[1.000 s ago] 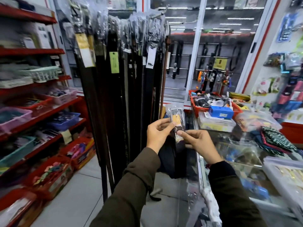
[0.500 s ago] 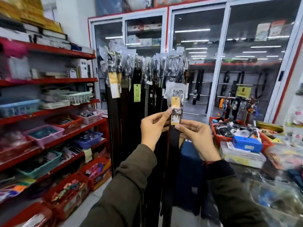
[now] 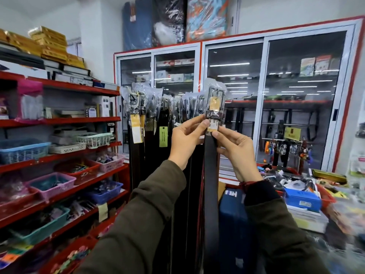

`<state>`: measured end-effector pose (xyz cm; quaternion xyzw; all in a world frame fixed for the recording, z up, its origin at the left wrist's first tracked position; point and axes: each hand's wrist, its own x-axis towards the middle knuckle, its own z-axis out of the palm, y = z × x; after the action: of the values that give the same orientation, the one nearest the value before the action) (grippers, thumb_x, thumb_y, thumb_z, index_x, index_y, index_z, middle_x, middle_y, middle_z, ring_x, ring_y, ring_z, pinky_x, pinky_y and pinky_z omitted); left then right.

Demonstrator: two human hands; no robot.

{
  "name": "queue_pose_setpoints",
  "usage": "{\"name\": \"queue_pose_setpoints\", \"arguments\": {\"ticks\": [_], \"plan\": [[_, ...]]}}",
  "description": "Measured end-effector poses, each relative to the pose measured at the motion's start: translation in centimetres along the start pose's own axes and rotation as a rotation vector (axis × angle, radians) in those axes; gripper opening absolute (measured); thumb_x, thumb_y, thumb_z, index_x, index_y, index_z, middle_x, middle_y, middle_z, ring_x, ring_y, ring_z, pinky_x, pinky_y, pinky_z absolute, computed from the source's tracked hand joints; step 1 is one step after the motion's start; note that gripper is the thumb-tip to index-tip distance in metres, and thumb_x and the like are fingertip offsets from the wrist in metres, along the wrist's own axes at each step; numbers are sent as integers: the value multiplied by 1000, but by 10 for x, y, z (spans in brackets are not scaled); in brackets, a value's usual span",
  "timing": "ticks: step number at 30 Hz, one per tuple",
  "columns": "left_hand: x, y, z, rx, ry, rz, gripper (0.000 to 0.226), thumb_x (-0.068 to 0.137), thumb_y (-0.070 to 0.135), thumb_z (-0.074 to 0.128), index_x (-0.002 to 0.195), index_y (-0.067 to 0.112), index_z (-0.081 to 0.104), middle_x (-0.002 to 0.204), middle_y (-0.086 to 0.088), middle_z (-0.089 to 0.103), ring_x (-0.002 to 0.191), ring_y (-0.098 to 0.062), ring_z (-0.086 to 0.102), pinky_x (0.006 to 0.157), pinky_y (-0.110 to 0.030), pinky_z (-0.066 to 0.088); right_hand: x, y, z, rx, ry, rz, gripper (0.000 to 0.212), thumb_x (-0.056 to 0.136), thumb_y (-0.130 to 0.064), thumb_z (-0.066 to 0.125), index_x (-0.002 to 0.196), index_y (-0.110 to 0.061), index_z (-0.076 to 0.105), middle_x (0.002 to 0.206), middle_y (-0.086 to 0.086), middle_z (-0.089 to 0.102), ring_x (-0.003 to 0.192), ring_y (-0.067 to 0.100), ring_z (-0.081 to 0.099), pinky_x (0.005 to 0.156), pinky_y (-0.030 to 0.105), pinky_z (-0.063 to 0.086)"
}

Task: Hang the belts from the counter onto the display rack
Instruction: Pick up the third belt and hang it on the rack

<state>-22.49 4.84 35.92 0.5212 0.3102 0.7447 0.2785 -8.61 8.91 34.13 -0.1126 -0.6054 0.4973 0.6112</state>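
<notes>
— Two hands are seen raised; what is gripped by them?

— One dark belt is held upright just below its buckle. It is pinched between thumb and fingers of the left hand from the left side, and pinched likewise by the right hand from the right.

— Where is the buckle placed?

— It is wrapped in clear plastic and raised level with the tops of the hanging belts on the display rack, just to their right. Whether it is hooked yet cannot be told.

— And the strap?

— It is left dangling straight down between the sleeves. A cluttered counter is seen at the right.
</notes>
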Motion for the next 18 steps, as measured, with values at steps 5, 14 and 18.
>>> {"name": "queue_pose_setpoints", "arguments": {"ticks": [5,14,18], "plan": [[15,5,11,-46,37,-30,28,91,16,77,117,9,75,90,4,80,76,-2,74,64,-18,58,12,-13,1,3,54,-17,23,91,-4,70,114,-4,73,107,9,79,93,20,76,83,35,64],[22,-5,23,-132,55,-120,25,91,13,75,114,3,74,103,-13,76,88,-21,70,68,-23,61,20,-14,-11,-48,97,38,33,90,-6,72,121,6,69,112,27,74,94,30,74,74,32,66],[24,-9,22,-141,80,-157,28,93,12,73,118,0,72,103,-14,74,83,-19,70,66,-21,62,27,-11,-11,-121,71,73,34,92,-9,71,122,5,68,113,26,74,98,31,72,77,31,65]]}}
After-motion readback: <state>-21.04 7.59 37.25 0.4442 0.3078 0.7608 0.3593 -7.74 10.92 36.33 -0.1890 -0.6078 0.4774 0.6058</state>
